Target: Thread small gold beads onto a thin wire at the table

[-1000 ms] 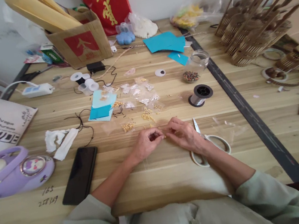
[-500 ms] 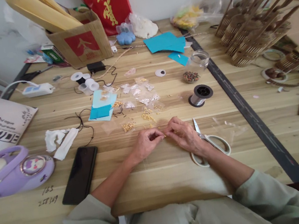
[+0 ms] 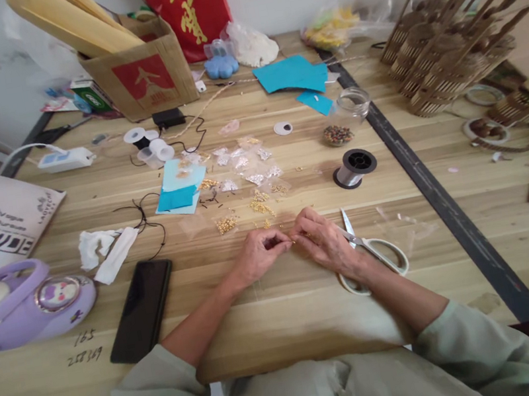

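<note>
My left hand (image 3: 262,253) and my right hand (image 3: 320,239) meet over the table, thumb and forefinger pinched on each. A tiny gold bead (image 3: 293,241) shows where the fingertips come together. Below my left hand hangs a faint clear thread (image 3: 257,287); its path through the fingers is hidden. Loose gold beads (image 3: 260,207) lie just beyond the hands, near a small bag of gold beads (image 3: 225,225). White-handled scissors (image 3: 384,254) lie partly open under my right wrist. A spool of clear thread (image 3: 352,174) stands behind them.
A black phone (image 3: 142,311) and a purple bottle (image 3: 25,306) are at left. Blue paper pieces (image 3: 179,197) and small bead packets (image 3: 243,161) lie farther back. A jar (image 3: 353,105) stands near the dark strip (image 3: 430,198); wooden baskets (image 3: 442,49) crowd the right.
Both hands stay pinched together in nearly the same place, with only a slight shift of the fingers. The objects on the table have not moved.
</note>
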Demonstrator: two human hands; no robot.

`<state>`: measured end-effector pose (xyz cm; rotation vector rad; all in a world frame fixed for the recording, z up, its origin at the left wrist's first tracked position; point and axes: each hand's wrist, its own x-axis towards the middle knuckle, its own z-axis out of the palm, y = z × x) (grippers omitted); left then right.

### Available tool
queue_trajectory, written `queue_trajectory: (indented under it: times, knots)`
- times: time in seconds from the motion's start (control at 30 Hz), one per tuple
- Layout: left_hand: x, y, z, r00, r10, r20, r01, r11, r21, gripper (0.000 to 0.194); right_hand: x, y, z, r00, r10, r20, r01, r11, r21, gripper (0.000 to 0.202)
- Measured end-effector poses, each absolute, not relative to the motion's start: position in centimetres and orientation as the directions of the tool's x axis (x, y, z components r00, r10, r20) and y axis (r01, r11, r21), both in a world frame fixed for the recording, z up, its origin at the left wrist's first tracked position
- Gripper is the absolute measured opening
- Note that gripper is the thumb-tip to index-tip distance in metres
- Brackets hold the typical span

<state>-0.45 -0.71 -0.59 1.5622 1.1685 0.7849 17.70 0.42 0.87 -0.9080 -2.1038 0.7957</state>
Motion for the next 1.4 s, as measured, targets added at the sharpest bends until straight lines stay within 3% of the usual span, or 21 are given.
queue_trajectory:
  times: [0.33, 0.6, 0.9, 1.4]
  knots:
    - [-1.10, -0.09, -0.08, 0.377, 0.913, -0.156, 0.206, 0.082, 0.975, 0.022, 18.19, 1.04, 0.31, -0.506, 0.803, 0.314, 0.344, 0.522, -0.781, 0.012]
    - [-1.10, -0.14, -0.15, 0.358, 0.924, -0.131, 0.202, 0.060, 0.977, 0.018, 18.13, 0.93, 0.24, -0.519, 0.805, 0.287, 0.348, 0.506, -0.789, 0.011]
    - [-1.34, 0.11, -0.05, 0.383, 0.906, -0.181, 0.141, 0.136, 0.981, 0.027, 18.07, 1.01, 0.50, -0.516, 0.799, 0.308, 0.300, 0.505, -0.809, 0.011]
    - [-1.50, 0.00, -0.38, 0.399, 0.907, -0.131, 0.143, 0.080, 0.987, 0.014, 17.94, 0.78, 0.96, -0.531, 0.818, 0.219, 0.308, 0.427, -0.850, 0.013]
